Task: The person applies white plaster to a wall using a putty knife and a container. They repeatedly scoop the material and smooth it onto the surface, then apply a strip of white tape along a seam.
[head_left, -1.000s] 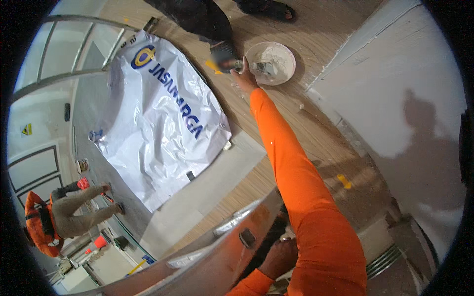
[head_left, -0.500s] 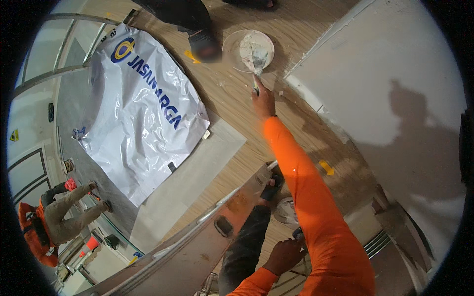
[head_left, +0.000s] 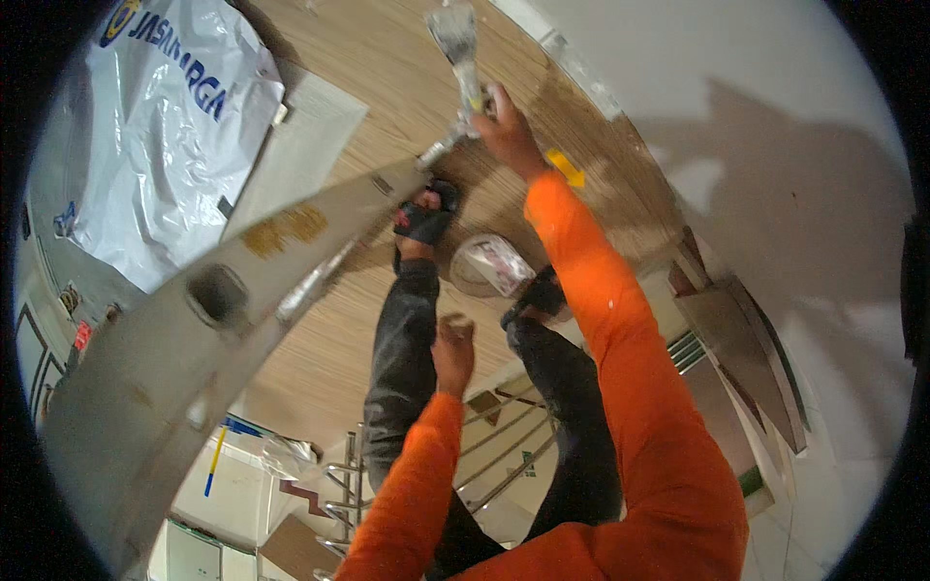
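A putty knife (head_left: 453,37) with a broad blade smeared in pale paste is in my right hand (head_left: 509,134), its fingers closed on the handle. The blade points away from me, above the wood-look floor. My left hand (head_left: 452,353) hangs low beside my left leg, its fingers loosely bent and apart, with nothing seen in them. Beyond it, between my feet, a round shallow dish (head_left: 475,263) holds a flat pale piece streaked with pinkish paste.
A long grey beam (head_left: 145,387) with an oval hole slants across the left. Beyond it a white printed plastic sheet (head_left: 184,126) covers part of the floor. A pale wall (head_left: 717,174) rises on the right; metal rails (head_left: 484,474) show below me.
My right hand has drawn the putty knife back from the paste bowl, which is out of view. My left hand has moved left and up, off a dark thing. The view has shifted nearer my feet.
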